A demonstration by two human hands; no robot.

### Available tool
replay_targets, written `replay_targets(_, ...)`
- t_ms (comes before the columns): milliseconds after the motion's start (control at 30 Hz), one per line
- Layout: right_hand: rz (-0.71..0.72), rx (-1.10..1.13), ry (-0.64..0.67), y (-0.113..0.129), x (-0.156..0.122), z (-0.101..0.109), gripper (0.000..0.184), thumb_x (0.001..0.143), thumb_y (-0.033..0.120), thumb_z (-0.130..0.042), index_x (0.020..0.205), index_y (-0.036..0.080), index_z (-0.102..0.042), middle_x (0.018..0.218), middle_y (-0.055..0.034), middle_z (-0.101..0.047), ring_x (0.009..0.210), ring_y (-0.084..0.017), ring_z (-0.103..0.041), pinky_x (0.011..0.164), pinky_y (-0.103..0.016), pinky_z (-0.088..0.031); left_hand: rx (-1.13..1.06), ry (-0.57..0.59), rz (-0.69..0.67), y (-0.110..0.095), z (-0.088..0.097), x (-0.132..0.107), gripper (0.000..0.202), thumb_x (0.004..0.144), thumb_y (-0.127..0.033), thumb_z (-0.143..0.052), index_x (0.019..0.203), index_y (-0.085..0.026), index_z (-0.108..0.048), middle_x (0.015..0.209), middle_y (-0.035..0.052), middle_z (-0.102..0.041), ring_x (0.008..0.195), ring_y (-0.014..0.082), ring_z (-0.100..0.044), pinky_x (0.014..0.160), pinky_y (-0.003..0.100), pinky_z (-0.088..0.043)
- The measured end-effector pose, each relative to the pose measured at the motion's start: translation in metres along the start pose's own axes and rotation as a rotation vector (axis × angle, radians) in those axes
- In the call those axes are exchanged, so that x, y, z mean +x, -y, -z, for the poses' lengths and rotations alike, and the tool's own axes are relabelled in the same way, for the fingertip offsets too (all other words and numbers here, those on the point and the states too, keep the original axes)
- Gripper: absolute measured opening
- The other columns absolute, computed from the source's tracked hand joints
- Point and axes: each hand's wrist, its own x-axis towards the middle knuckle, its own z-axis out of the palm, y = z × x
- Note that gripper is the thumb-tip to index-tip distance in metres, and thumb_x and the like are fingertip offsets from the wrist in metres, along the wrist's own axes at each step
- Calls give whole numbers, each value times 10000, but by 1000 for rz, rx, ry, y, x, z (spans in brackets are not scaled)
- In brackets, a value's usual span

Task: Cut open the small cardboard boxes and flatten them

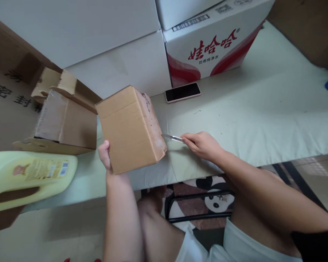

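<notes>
A brown cardboard box [127,133] is tilted up over the cloth-covered table, its taped side turned to the right. My left hand [105,154] grips the box at its lower left edge; the thumb shows and the other fingers are hidden behind it. In my right hand [200,145] is a slim knife [172,138] with a silver blade, the fingers closed round its handle. The blade tip points left and meets the taped side of the box, or lies just in front of it; I cannot tell which.
A phone [183,92] lies behind the box, before a white and red carton [207,54]. Leftward are an opened cardboard box [79,123] and a yellow jug [49,171]. White cartons [120,65] form a wall at the back. The pale green tablecloth [262,120] stretches right.
</notes>
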Motion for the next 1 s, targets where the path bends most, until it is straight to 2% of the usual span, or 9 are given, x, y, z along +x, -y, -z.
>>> replay_targets(133, 49, 138, -15, 0, -2, 1, 372, 955, 380, -369, 911, 181, -681, 593, 12, -536, 541, -117, -459, 582, -256, -326, -36, 7, -64, -1, -2, 0, 325, 621, -433, -667, 812, -171, -692, 826, 24, -735, 787, 188, -666, 667, 288, -547)
replay_targets(233, 75, 230, -56, 2, -3, 1, 389, 954, 390, -368, 903, 166, -682, 584, 17, -552, 511, -104, -446, 567, -249, -335, -60, 0, -41, -1, -3, 1, 321, 626, -432, -646, 812, -173, -683, 838, 26, -734, 792, 189, -668, 663, 294, -549)
replay_targets(333, 111, 284, -22, 3, -3, -1, 384, 956, 385, -375, 945, 161, -688, 581, 26, -553, 501, -99, -444, 562, -245, -341, -51, -9, -28, 1, -4, 2, 297, 635, -405, -630, 803, -166, -681, 808, 37, -728, 790, 185, -668, 669, 278, -537)
replay_targets(433, 114, 276, -9, 3, -3, -3, 381, 958, 383, -376, 943, 162, -686, 574, 29, -543, 504, -100, -448, 560, -246, -338, -47, 0, -49, 2, -4, 1, 294, 655, -404, -623, 817, -168, -688, 805, 38, -726, 799, 187, -666, 682, 275, -527)
replay_targets(633, 61, 197, -93, 1, -3, -3, 361, 952, 373, -387, 866, 168, -672, 568, 25, -540, 513, -104, -451, 560, -251, -323, -61, 46, -82, 1, -1, 0, 328, 675, -442, -623, 843, -169, -692, 818, 28, -727, 805, 191, -656, 717, 290, -523)
replay_targets(700, 80, 214, -80, 1, -3, -2, 357, 955, 371, -389, 853, 169, -665, 561, 29, -533, 506, -101, -444, 558, -250, -323, -71, 41, -96, 0, -1, 0, 313, 672, -448, -623, 816, -177, -687, 803, 21, -726, 783, 185, -648, 709, 287, -519)
replay_targets(867, 123, 262, -68, 2, -5, -2, 352, 968, 369, -390, 864, 175, -664, 564, 36, -536, 504, -94, -438, 561, -247, -320, -63, 6, -21, 0, -5, -2, 339, 658, -460, -608, 840, -187, -695, 859, 22, -733, 807, 197, -646, 711, 308, -522)
replay_targets(1000, 118, 274, -45, 2, -5, -1, 350, 967, 360, -394, 913, 167, -681, 574, 31, -546, 513, -96, -446, 565, -248, -328, -68, 6, -62, 1, -7, -2, 317, 668, -447, -615, 820, -182, -698, 817, 18, -729, 803, 184, -651, 718, 289, -525)
